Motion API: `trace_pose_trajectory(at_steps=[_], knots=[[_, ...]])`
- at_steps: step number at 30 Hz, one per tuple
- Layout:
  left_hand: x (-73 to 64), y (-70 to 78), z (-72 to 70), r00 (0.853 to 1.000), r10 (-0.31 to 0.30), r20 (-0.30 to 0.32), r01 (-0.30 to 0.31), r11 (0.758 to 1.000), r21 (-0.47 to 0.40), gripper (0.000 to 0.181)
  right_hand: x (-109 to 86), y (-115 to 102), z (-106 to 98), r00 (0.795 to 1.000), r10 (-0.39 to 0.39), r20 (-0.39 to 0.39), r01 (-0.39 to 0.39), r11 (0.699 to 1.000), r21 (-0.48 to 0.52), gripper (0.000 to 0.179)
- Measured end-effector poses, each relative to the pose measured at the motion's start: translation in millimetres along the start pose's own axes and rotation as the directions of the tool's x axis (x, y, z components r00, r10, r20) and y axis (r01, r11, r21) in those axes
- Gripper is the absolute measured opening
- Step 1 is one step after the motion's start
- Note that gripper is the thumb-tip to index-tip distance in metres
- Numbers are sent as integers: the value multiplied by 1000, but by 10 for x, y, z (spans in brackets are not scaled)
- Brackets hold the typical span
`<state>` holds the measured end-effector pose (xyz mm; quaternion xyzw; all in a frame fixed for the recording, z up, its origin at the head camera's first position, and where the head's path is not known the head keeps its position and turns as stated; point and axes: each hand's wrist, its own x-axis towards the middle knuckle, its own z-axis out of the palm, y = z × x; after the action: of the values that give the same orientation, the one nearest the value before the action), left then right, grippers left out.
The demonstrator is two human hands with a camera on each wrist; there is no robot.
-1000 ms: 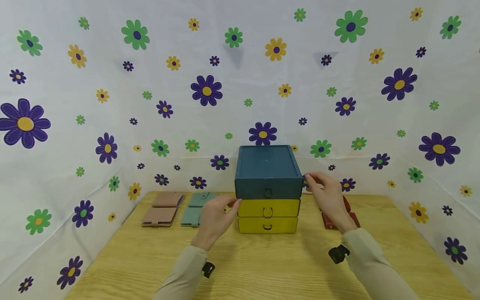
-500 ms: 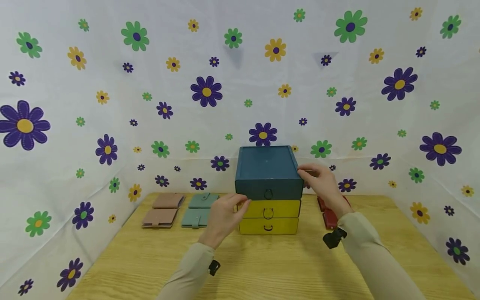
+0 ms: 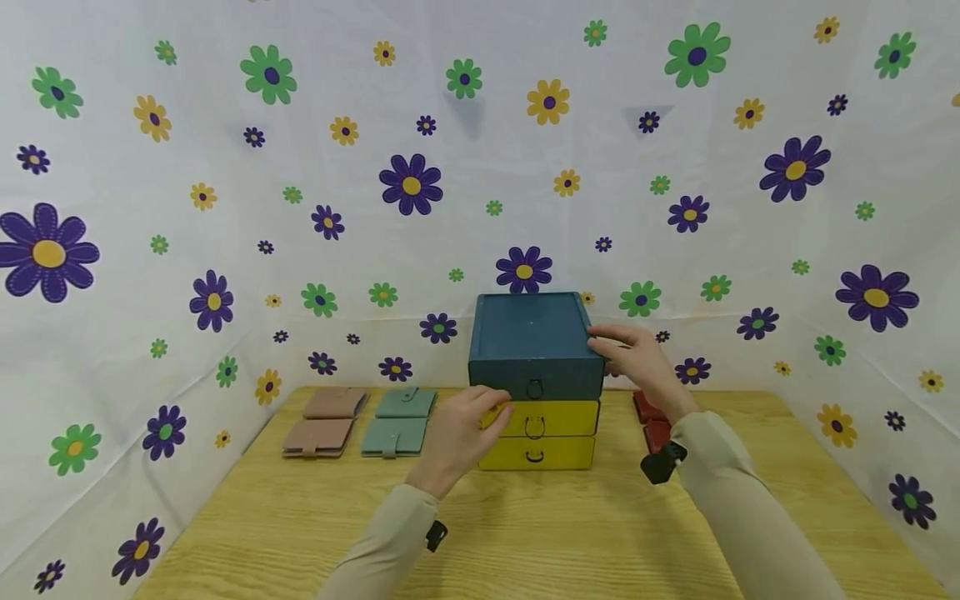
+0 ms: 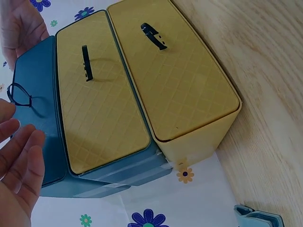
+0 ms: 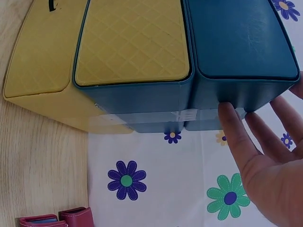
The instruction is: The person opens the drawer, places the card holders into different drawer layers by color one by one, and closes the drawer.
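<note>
A stacked drawer box stands at the back of the table, with a blue top drawer point(image 3: 498, 377) above two yellow drawers, the middle drawer point(image 3: 566, 419) and the bottom drawer point(image 3: 566, 455). Each front carries a dark loop handle; the top handle point(image 3: 535, 389) hangs on the blue front. My left hand point(image 3: 459, 435) hovers before the box's left front, fingers loosely bent toward that handle and holding nothing. At the box's upper right edge, my right hand point(image 3: 643, 362) lays its fingers on the blue side; in the right wrist view, its thumb point(image 5: 232, 125) meets the side below the front edge.
Two pink wallets point(image 3: 318, 437) and two teal wallets point(image 3: 393, 436) lie at the left back of the wooden table point(image 3: 540, 542). Red wallets point(image 3: 657, 435) sit right of the box, partly behind my right arm. A flowered white cloth point(image 3: 480, 158) hangs behind and at both sides.
My left hand has moved right, from the box's left edge to in front of its drawers. My right hand has shifted left and slightly up onto the blue top's right edge. All drawers stay closed.
</note>
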<state>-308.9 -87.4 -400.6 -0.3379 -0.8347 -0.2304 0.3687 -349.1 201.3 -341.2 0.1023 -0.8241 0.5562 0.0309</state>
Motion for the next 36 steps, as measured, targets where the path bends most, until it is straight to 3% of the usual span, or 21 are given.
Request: trace_pose_trajectory(at_steps=[11,22,28,36], knots=[[49,97,57,998,65,-23,-65,998,-1,30,12,-1,20,999,34,8,-34,996,78,51],[69,121,134,992,122,-29,-121,992,26,29,3,-17,32,998,59,8,-59,991,117,52],[118,141,187,993,118,-16,-117,992,47,33,9,-20,19,998,55,-4,-54,992,117,52],[127,175,223,996,90,6,-90,995,48,25,-7,-19,27,998,61,-7,-59,991,121,50]])
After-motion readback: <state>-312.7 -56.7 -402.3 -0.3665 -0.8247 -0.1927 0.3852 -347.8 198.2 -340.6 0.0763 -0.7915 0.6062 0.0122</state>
